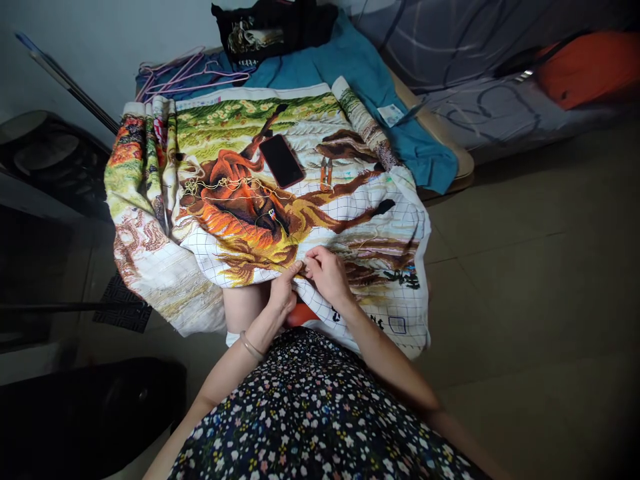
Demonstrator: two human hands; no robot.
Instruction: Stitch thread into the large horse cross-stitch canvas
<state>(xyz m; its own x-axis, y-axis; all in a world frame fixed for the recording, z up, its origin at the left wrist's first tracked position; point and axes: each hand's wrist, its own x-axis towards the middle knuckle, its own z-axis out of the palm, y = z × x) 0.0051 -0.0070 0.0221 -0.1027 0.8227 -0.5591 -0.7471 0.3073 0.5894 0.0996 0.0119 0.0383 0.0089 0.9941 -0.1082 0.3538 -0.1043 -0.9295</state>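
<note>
A large cross-stitch cloth point(350, 213) with a stitched horse design and a printed grid spreads over my lap and the surface in front. My left hand point(283, 288) grips its near edge, thumb on top. Right beside it, my right hand point(327, 275) is closed in a pinch at the cloth; whatever sits between those fingertips is too small to make out. Loose yellow thread point(235, 185) trails across the stitched part. Farther up the cloth lie a dark phone point(283, 161) and orange-handled thread snips point(327, 175).
Rolled parts of the cloth stand at the left and upper right. Behind are pink hangers point(185, 75), a black bag point(265, 33) and a teal cloth point(420, 150). An orange item point(590, 70) rests at the right. Tiled floor point(510, 280) shows on that side.
</note>
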